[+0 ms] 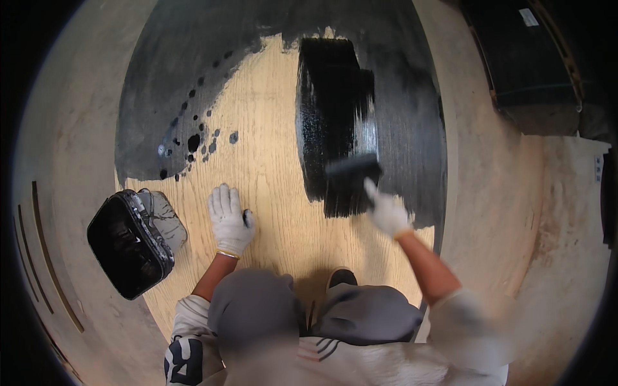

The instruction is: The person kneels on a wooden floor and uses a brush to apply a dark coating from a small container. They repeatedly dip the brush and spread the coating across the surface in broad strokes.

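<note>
My right hand, in a white glove, grips a wide dark brush or applicator, slightly blurred, against wet black paint on a wood-grain panel. My left hand, also gloved, lies flat on the bare wood with fingers spread a little; its thumb has a dark stain. Left of it a plastic tub of black paint stands near the panel's left edge, its rim smeared. Duller dark paint covers the panel's far part and both sides, with black drops at the left.
My knees and one dark shoe are on or over the near end of the panel. Thin strips lie on the floor at the left. A large black stack or box stands at the upper right.
</note>
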### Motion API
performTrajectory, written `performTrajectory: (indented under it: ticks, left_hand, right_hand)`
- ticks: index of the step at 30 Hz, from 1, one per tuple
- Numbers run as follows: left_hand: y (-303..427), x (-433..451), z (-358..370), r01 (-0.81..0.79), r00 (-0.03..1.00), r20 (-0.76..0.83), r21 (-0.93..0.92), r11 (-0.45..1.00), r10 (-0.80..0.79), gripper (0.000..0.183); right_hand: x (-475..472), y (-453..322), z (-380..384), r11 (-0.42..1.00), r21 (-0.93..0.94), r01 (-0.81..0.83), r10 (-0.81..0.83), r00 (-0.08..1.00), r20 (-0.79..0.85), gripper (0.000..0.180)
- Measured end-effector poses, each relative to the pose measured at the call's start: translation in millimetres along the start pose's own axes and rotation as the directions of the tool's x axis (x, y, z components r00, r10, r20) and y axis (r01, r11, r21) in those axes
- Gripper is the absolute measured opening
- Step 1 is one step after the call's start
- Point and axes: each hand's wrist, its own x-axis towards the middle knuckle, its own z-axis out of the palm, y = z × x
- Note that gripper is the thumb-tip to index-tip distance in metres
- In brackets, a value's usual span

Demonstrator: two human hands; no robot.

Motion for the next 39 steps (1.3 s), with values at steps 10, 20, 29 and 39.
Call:
performTrajectory:
  ticks: [10,20,29,39]
  left_hand:
    - [0,-4,-1,0.026,1.000,0.000,0.003,1.000,-0.026,0.074]
    - [2,8,11,-0.030,0.995,-0.093,-0.061,0.998,0.024,0.072]
    - [-1,-1,-4,0.003,0.995,-0.104,-0.063,0.998,-0.010,0.070]
    - [7,8,-1,0.008,0.996,-0.091,-0.031,0.999,-0.011,0.070]
  right_hand:
    - [8,-58,-27,0.978,-0.123,0.167,-0.158,0.984,0.079,0.073]
    - [309,-249,-188,0.743,-0.497,0.448,-0.527,0.850,-0.021,0.061]
    - [76,-177,-70,0.814,-0.263,0.518,-0.476,0.854,0.210,0.068]
    - [177,-45,-147,0.989,-0.091,0.115,-0.133,0.967,-0.216,0.066]
